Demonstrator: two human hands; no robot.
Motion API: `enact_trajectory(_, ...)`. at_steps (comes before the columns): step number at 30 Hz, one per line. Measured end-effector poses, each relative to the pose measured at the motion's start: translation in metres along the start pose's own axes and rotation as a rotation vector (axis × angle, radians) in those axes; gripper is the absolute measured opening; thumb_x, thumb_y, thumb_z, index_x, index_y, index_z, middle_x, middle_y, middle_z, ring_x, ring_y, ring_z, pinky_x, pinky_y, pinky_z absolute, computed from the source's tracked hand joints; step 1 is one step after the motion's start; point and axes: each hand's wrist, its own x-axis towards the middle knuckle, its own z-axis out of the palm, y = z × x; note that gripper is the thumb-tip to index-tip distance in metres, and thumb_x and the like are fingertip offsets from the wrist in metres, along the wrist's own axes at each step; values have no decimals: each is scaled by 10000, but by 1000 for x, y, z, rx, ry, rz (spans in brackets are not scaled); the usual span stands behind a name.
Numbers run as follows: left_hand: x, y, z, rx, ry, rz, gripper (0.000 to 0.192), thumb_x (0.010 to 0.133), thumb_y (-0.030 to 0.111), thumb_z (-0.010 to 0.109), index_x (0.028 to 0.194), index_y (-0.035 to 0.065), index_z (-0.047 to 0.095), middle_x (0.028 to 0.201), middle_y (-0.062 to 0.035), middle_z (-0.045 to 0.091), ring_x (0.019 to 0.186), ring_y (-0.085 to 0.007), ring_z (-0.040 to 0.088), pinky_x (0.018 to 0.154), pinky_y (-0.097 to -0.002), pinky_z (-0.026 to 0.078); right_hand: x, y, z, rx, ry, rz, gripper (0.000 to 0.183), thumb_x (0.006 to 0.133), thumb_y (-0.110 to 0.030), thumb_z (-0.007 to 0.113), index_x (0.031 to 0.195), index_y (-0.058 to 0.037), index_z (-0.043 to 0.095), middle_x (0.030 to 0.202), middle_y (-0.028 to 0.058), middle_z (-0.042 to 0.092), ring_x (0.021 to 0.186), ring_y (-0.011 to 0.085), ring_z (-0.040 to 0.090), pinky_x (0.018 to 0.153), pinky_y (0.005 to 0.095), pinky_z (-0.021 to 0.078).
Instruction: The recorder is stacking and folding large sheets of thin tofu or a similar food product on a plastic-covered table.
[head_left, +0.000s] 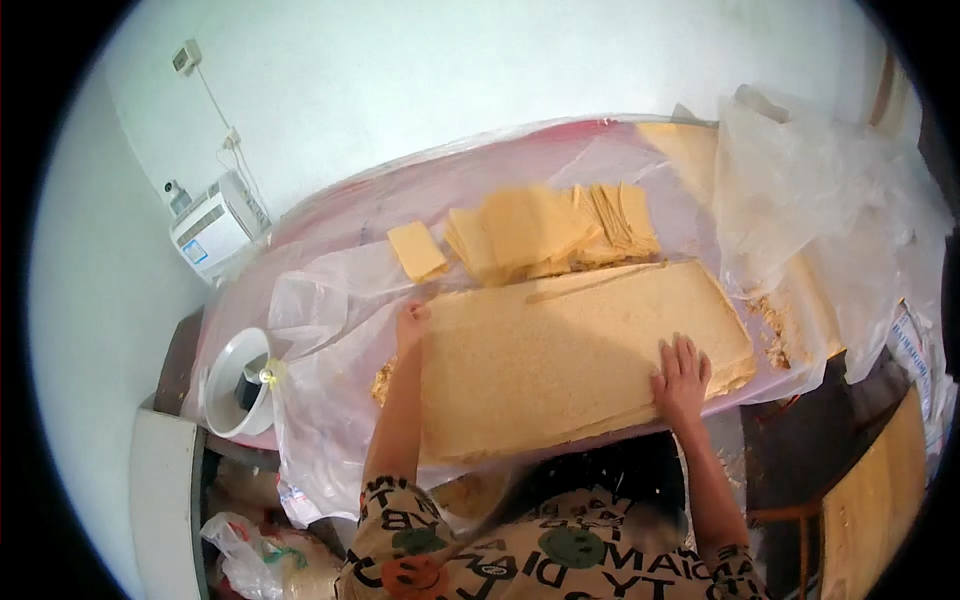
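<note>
A large rectangular stack of thin tan sheets (555, 360), which look like bean curd sheets, lies on the table before me. My right hand (681, 379) rests palm down near its front right part, fingers spread. At the stack's far left corner is my left hand (412, 324), its fingers curled; whether they pinch a sheet is hidden. A narrow cut strip (592, 283) lies along the far edge on top. Just beyond, smaller cut sheets (619, 217) stand in overlapping piles. One sheet (517, 229) among them is blurred. A separate small pile (418, 251) sits to their left.
Clear plastic sheeting (315, 292) covers the pinkish table. A white bucket (240, 382) holding a dark object stands at left. Crumbs (778, 334) and bunched plastic (810, 195) are at right. A wooden chair back (874, 487) is at lower right, and a white appliance (214, 229) by the wall.
</note>
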Motion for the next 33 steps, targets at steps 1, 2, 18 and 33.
enact_trajectory(1, -26, 11, -2, 11, -9, -11, 259, 831, 123, 568, 1055, -4, 600, 1007, -136, 625, 751, -223, 623, 674, -330, 505, 0, 1, 0, -28, -7, 5, 517, 832, -253, 579, 1314, -93, 479, 1405, 169, 399, 1340, 309, 319, 1090, 523, 189)
enact_trajectory(2, -58, 23, -5, 54, 64, 96, 283, 813, 130, 597, 1064, 0, 605, 1009, -136, 628, 789, -226, 627, 700, -327, 506, 1, 2, 3, -18, -29, 2, 517, 832, -253, 579, 1314, -93, 479, 1405, 169, 399, 1340, 309, 319, 1090, 523, 189)
enact_trajectory(18, -201, 77, -78, -521, -72, -274, 319, 862, 66, 583, 1165, -7, 518, 1078, -84, 592, 954, -157, 585, 819, -274, 477, -5, -189, 8, 356, -252, -586, 811, 685, -553, 686, 1286, -50, 478, 1379, 206, 397, 1320, 354, 328, 1079, 574, 179)
enact_trajectory(33, -226, 162, -22, -974, -133, 215, 417, 880, 110, 523, 1277, 7, 450, 1383, -146, 417, 1270, -267, 424, 1004, -417, 426, 7, -187, 37, 650, -550, 11, 644, 820, -333, 626, 1328, -2, 408, 1217, 203, 531, 1095, 337, 528, 942, 475, 389)
